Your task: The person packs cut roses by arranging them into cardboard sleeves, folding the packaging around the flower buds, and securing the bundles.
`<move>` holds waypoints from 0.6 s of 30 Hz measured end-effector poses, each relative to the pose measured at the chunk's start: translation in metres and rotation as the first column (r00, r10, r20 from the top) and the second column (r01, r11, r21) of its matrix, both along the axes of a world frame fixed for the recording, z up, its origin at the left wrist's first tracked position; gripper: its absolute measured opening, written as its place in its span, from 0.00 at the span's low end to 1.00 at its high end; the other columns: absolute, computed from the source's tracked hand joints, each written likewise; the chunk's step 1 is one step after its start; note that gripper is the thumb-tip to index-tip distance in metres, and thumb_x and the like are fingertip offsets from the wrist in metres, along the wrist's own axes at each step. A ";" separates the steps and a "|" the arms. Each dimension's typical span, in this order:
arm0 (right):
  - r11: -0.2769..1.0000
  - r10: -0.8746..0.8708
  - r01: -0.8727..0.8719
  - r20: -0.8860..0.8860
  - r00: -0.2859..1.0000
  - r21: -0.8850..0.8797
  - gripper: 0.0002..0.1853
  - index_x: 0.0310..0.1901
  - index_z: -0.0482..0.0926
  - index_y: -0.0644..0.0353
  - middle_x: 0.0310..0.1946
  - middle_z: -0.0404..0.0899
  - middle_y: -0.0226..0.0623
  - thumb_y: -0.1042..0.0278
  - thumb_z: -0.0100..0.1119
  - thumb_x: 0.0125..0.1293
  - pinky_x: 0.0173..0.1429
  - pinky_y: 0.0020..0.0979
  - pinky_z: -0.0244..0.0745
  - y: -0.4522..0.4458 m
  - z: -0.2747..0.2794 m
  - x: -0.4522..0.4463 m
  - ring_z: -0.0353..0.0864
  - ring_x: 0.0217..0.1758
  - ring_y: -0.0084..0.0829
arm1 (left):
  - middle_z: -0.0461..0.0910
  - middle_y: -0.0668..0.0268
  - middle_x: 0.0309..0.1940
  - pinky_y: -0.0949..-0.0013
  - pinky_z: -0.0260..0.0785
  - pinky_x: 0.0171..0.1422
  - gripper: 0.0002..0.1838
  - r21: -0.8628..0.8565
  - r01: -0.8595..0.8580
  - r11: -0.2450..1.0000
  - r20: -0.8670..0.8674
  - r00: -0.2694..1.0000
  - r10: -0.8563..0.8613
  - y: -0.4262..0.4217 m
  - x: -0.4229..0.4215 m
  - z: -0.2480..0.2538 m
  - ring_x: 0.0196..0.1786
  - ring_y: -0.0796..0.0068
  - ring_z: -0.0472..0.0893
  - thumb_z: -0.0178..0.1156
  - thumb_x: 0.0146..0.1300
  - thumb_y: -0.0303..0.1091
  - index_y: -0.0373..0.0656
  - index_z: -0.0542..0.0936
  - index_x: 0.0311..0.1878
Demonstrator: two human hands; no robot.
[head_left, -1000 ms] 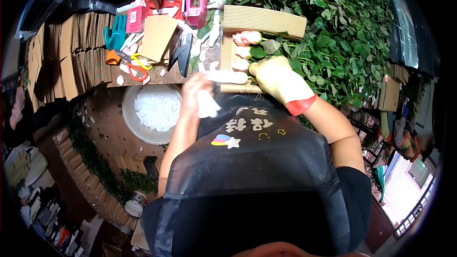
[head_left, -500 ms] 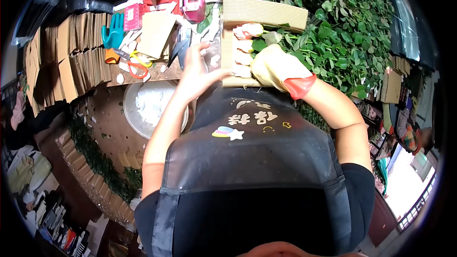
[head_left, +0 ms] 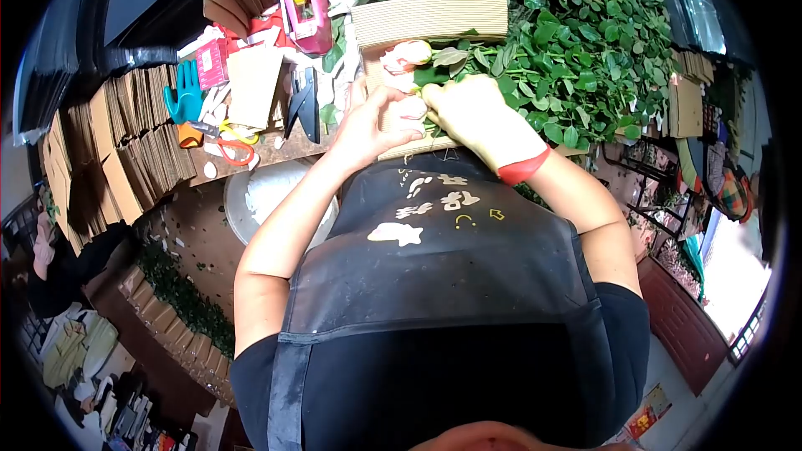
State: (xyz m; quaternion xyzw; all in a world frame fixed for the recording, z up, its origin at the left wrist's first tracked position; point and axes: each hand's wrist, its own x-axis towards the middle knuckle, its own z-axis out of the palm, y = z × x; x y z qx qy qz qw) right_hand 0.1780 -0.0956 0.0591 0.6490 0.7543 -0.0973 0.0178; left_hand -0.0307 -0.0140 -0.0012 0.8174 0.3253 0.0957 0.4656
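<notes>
Head view: pale pink rose blooms (head_left: 407, 56) lie in a column on a ribbed cardboard sheet (head_left: 373, 65) at the front of the surface (head_left: 288, 149). Topmost bloom fully visible, its petals layered and strongly lit; lower ones partly covered by the hands. Ribbed strip (head_left: 430, 23) runs across above the blooms; leafy stems (head_left: 568, 67) spread to the right.

Left hand (head_left: 368, 127): bare, half open, fingers bent, thumb apart from forefinger, a bloom between them. Cannot tell whether it grips.

Right hand (head_left: 478, 113): pale yellow glove, red cuff (head_left: 525, 166); fingers curled over the stem side, fingertips just beside the blooms. Any stem in the grasp is hidden.
</notes>
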 end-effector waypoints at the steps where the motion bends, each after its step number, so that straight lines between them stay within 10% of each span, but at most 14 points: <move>1: 0.995 0.019 -0.018 -0.007 1.000 0.103 0.09 0.35 0.80 0.53 0.23 0.84 0.39 0.59 0.64 0.66 0.31 0.45 0.81 0.000 -0.008 0.000 0.87 0.25 0.43 | 0.66 0.51 0.61 0.52 0.64 0.75 0.42 0.014 -0.004 1.000 0.014 1.000 0.004 -0.001 0.000 0.002 0.67 0.50 0.69 0.85 0.49 0.51 0.47 0.77 0.65; 4: 0.999 -0.005 0.007 -0.047 0.999 0.051 0.08 0.35 0.81 0.54 0.24 0.85 0.40 0.60 0.62 0.67 0.33 0.46 0.81 0.003 -0.012 -0.005 0.88 0.27 0.43 | 0.64 0.40 0.67 0.46 0.59 0.81 0.41 -0.105 -0.018 0.994 0.028 0.999 0.021 0.000 0.000 0.005 0.77 0.35 0.61 0.82 0.51 0.50 0.50 0.77 0.66; 16: 0.980 0.090 -0.093 -0.022 0.996 -0.174 0.10 0.37 0.85 0.58 0.29 0.89 0.43 0.62 0.59 0.68 0.38 0.47 0.81 0.010 0.038 0.001 0.90 0.32 0.42 | 0.68 0.36 0.70 0.46 0.58 0.82 0.20 -0.204 -0.200 0.958 0.147 0.962 0.232 -0.006 0.004 -0.006 0.81 0.36 0.59 0.79 0.54 0.47 0.52 0.92 0.50; 18: 0.994 -0.035 0.042 -0.076 0.996 0.097 0.07 0.36 0.82 0.57 0.26 0.86 0.43 0.63 0.62 0.68 0.38 0.46 0.82 0.009 0.051 0.003 0.88 0.31 0.46 | 0.69 0.38 0.69 0.50 0.63 0.78 0.19 -0.182 -0.216 0.959 0.159 0.956 0.245 -0.008 0.005 -0.011 0.76 0.40 0.68 0.79 0.55 0.45 0.52 0.91 0.49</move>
